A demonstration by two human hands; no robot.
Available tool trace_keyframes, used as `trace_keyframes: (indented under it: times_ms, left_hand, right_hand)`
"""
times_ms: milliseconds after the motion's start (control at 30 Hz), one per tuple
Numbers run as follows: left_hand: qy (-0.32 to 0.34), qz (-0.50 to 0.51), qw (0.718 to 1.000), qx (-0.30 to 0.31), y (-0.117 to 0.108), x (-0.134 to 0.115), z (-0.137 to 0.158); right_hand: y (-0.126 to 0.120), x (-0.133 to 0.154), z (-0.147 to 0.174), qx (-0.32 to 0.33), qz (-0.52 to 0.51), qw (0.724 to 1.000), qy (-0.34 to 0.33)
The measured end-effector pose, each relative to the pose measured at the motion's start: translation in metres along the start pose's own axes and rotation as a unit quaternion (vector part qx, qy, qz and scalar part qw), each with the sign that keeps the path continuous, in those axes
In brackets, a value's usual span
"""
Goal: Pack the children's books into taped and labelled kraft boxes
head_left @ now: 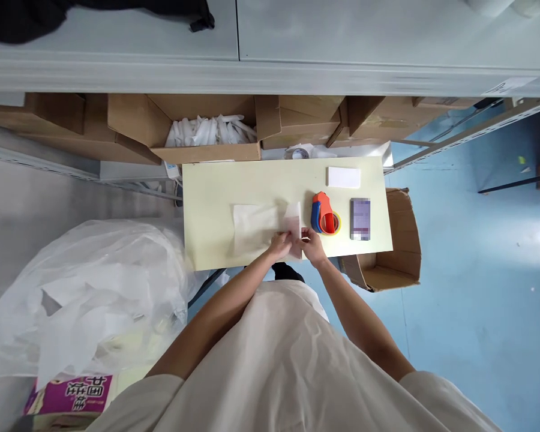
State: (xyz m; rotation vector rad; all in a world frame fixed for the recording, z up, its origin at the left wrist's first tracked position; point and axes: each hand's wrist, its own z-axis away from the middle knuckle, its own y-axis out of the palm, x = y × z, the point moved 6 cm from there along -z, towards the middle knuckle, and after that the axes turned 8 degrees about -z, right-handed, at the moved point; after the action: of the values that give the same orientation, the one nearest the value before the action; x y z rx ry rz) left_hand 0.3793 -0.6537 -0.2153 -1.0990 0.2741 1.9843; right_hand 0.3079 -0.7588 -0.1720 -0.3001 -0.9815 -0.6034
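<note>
A thin white wrapping sheet [253, 227] lies on the pale yellow table [211, 198], its right end folded up into a narrow upright-looking bundle. My left hand [281, 245] is closed on the lower left of this folded end. Against its right edge, my right hand [312, 246] pinches the sheet with bent fingers. Whether something lies inside the fold cannot be made out. Just beyond my right hand sits a red and blue tape dispenser [323, 211] with a yellow-edged roll. Farther right is a flat purple box [360, 219], its surface blurred.
A white rectangular box or pad [344, 177] lies at the table's back right. Behind stands an open carton [207, 154] of white rolled pieces, near a tape roll [300, 153]. A large clear bag [103, 288] bulges at left. An open cardboard box [402, 240] stands right, below table height.
</note>
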Motion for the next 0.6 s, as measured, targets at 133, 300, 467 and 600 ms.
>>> trace_keyframes:
  times_ms: [133, 300, 467, 600]
  left_hand:
    - [-0.016, 0.033, 0.999, 0.022, -0.021, 0.003, 0.006]
    - [-0.039, 0.047, 0.997, -0.05, -0.059, 0.02, 0.021]
    - [-0.06, 0.001, 0.991, -0.116, -0.074, 0.036, 0.019]
    - [-0.071, -0.039, 0.988, -0.128, -0.078, 0.04, 0.016]
  right_hand:
    - [0.036, -0.008, -0.007, 0.033, 0.052, 0.998, 0.004]
    - [0.081, -0.026, -0.015, 0.037, 0.133, 0.99, -0.025]
    - [0.081, -0.034, -0.011, 0.036, 0.203, 0.975, -0.08]
    - [0.042, -0.036, -0.006, -0.06, 0.217, 0.971, -0.084]
